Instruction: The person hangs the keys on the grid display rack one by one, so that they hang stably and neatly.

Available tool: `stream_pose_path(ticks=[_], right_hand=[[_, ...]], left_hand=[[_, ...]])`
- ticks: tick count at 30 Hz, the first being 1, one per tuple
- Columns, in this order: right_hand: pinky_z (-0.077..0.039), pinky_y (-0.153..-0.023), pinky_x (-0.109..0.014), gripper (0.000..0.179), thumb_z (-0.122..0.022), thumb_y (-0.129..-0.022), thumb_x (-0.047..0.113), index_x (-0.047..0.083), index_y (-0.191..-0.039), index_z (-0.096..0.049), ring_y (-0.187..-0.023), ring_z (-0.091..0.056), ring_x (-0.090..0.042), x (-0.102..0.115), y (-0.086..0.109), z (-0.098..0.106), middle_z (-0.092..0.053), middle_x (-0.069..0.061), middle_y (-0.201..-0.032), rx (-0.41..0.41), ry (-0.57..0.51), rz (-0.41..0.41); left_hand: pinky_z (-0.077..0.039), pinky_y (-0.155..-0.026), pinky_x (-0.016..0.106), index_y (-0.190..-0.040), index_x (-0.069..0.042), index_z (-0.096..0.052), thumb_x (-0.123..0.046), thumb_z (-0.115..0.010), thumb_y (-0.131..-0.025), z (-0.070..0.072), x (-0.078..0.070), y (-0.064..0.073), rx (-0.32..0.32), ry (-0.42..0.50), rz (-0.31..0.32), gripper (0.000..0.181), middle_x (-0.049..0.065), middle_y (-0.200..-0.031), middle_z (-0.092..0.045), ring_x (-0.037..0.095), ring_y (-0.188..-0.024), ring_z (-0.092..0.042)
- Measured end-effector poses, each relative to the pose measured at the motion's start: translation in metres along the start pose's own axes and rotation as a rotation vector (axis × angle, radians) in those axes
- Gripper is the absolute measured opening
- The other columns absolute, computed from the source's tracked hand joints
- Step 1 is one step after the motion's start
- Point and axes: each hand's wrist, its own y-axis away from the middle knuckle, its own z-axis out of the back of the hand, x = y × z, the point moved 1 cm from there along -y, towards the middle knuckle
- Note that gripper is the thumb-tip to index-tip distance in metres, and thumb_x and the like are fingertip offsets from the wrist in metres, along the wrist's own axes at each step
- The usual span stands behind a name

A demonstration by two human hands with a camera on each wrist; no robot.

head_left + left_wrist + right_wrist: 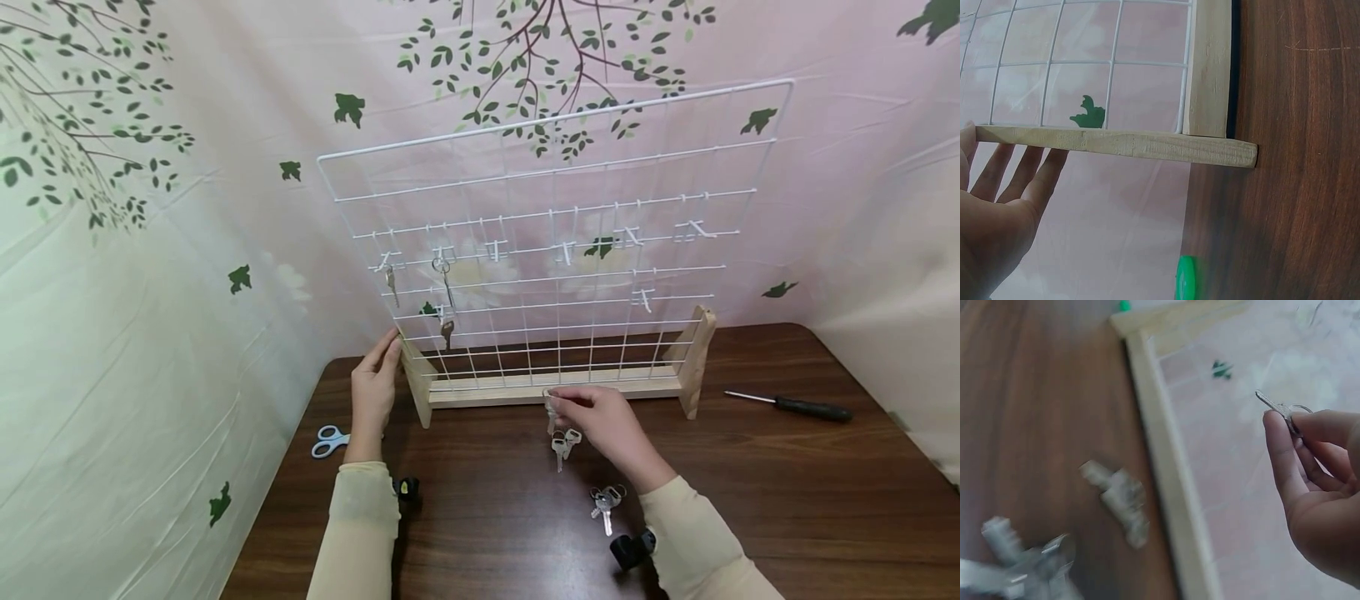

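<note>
From my head, I see my left hand (374, 392) holding a wooden support (417, 383) while my right hand (603, 421) pinches a key (552, 414) above the worktop (487, 492), near the wire grid (555, 120). My left wrist shows fingers (1038, 181) against that support; my right wrist, the key between thumb and fingertips, blurred loose keys (1124, 503) lying apart.

The outstretched left hand (375, 385) grips while the right hand (602, 421) pinches.
</note>
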Motion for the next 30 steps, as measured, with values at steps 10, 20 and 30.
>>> stream_pose_path(ticks=[10, 20, 30], right_hand=[[-0.064, -0.088, -0.027, 0.03, -0.075, -0.102, 0.029, 0.008, -0.124, -0.079, -0.093, -0.081, -0.019, 0.086, -0.005, 0.0, -0.082, -0.011, -0.118, 0.0, 0.02, 0.169], [-0.064, -0.083, -0.024, 0.028, -0.076, -0.102, 0.025, 0.009, -0.125, -0.078, -0.089, -0.079, -0.011, 0.153, -0.014, 0.002, -0.081, -0.01, -0.122, -0.017, -0.071, 0.237], [-0.065, -0.087, -0.022, 0.031, -0.075, -0.102, 0.018, 0.001, -0.128, -0.075, -0.087, -0.078, -0.013, 0.184, -0.022, -0.002, -0.078, -0.015, -0.123, -0.05, -0.198, 0.285]], left_hand=[[-0.052, -0.098, 0.005, -0.143, -0.018, -0.071, -0.037, -0.07, -0.105, 0.0, 0.0, 0.0, 0.0, 0.01, 0.002, 0.043, 0.007, -0.15, -0.067, 0.022, -0.143, -0.059], [-0.051, -0.097, 0.004, -0.143, -0.018, -0.071, -0.037, -0.07, -0.105, 0.0, -0.001, 0.0, -0.004, 0.006, 0.01, 0.043, 0.008, -0.15, -0.067, 0.023, -0.144, -0.059], [-0.051, -0.096, 0.005, -0.143, -0.019, -0.071, -0.037, -0.07, -0.105, 0.0, -0.002, 0.0, -0.007, -0.009, 0.018, 0.042, 0.008, -0.151, -0.066, 0.027, -0.145, -0.058]])
